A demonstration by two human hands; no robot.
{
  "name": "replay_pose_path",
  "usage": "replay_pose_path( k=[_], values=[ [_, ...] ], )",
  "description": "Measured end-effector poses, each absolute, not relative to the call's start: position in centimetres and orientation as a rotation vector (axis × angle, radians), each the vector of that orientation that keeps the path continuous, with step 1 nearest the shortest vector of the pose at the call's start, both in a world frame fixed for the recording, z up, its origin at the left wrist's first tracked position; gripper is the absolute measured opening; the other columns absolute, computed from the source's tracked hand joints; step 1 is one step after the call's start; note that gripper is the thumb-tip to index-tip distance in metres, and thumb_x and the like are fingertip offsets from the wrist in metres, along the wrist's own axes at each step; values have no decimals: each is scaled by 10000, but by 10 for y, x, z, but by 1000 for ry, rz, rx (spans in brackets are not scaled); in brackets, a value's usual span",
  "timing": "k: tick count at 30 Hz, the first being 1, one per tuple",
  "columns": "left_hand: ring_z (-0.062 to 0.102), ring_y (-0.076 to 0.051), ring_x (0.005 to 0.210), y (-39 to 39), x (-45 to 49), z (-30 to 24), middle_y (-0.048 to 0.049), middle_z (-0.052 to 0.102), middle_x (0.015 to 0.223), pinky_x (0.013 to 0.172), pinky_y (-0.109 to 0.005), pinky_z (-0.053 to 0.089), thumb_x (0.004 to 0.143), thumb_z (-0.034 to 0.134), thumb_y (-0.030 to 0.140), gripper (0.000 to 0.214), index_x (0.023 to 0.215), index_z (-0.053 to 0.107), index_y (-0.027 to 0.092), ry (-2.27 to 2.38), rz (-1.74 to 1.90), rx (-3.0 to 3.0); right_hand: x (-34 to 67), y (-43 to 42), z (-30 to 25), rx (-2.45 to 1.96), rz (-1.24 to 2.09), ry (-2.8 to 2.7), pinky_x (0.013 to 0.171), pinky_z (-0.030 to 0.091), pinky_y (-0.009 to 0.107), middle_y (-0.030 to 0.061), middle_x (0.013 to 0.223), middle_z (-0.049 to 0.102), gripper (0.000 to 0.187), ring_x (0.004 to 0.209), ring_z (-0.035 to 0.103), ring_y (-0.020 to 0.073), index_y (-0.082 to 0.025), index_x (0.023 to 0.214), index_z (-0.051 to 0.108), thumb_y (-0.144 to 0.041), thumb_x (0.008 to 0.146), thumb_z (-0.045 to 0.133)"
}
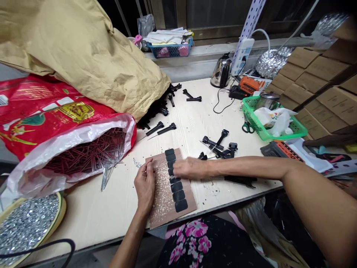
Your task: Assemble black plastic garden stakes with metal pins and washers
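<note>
A thin brown board (160, 201) with a pale, speckled surface lies at the table's front edge. Down its right half runs a column of black rounded pads (178, 195). My left hand (145, 184) is closed at the board's left edge, thumb lying over it. Over the middle pads is my right hand (189, 168), fingers curled down and slightly blurred; whatever they pinch is hidden. Beyond my right wrist lie several black-headed tools with thin metal shafts (220, 145). Tiny silver pieces (136, 162) are scattered beside my left fingers.
On the left are a red sack (64, 100) of thin metal rods, a tan sack (111, 63) and a tub of silver bits (26, 219). A green basket (299, 132), scissors (248, 127), a kettle (221, 70), an orange-black power tool (281, 149) and stacked cartons (334, 104) stand right.
</note>
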State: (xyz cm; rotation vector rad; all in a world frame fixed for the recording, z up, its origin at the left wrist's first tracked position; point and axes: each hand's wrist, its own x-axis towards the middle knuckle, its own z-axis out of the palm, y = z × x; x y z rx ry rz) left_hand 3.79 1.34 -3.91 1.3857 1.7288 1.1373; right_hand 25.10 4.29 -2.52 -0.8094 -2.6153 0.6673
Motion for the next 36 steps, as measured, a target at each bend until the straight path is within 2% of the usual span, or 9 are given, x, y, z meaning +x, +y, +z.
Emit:
replay_pose_path(
  k=[3,5,9,13,16,21,25,29,36],
  values=[
    [607,-206,929,13,38,-39,-76,677,1070,828,-303,455,845,492,470,433,1126,642,176,1724,1147,1373,247,31,-28,-601,604,-2749,642,411,234,35,847,532,224,786,465,125,-163,808,521,-280,967,414],
    [609,-206,940,13,37,-40,-71,673,1088,832,-299,454,848,495,467,421,1126,645,188,1714,1147,1386,249,27,-26,-627,599,-2738,644,403,229,32,842,534,226,767,466,120,-159,833,532,-289,970,408],
    [601,-211,999,12,34,-41,-73,644,1173,892,-323,430,871,469,458,406,1143,634,206,1716,1113,1424,280,30,-2,-831,622,-2736,630,379,230,6,795,552,221,725,485,111,-173,817,577,-287,955,448],
    [567,-232,1090,12,31,-41,-78,635,1190,943,-347,402,872,472,456,392,1124,639,207,1704,1118,1424,330,39,35,-1207,555,-2921,536,286,252,2,699,571,187,618,477,115,-196,688,623,-289,850,624],
    [556,-234,1110,12,33,-41,-73,635,1185,956,-349,394,869,484,446,371,1109,642,212,1685,1135,1419,336,61,47,-1294,430,-2833,548,282,258,20,776,615,160,682,511,136,-222,773,664,-352,855,617],
    [581,-231,1046,10,25,-42,-74,656,1100,919,-337,420,848,512,439,363,1086,660,209,1700,1211,1383,263,132,8,-1154,128,-2583,641,332,261,56,912,626,283,837,499,163,-166,900,645,-320,968,418],
    [615,-216,826,15,-8,-43,-85,650,974,753,-333,479,854,485,438,402,1110,643,171,1878,1187,1473,205,178,-37,-1106,-31,-2644,715,315,292,70,938,610,241,872,458,182,-168,960,644,-311,956,450],
    [601,-227,837,31,-42,-49,-103,622,932,793,-358,463,886,418,364,372,1048,656,128,1991,1089,1833,187,191,-63,-1123,-87,-2638,726,304,302,58,955,574,237,890,430,192,-218,1018,637,-338,957,442],
    [575,-209,737,67,-57,-60,-98,560,935,665,-331,441,907,336,251,378,1145,612,152,2004,608,2164,191,178,-61,-1197,-74,-2610,709,345,287,74,918,569,232,866,446,184,-150,949,600,-207,970,376]
  ],
)
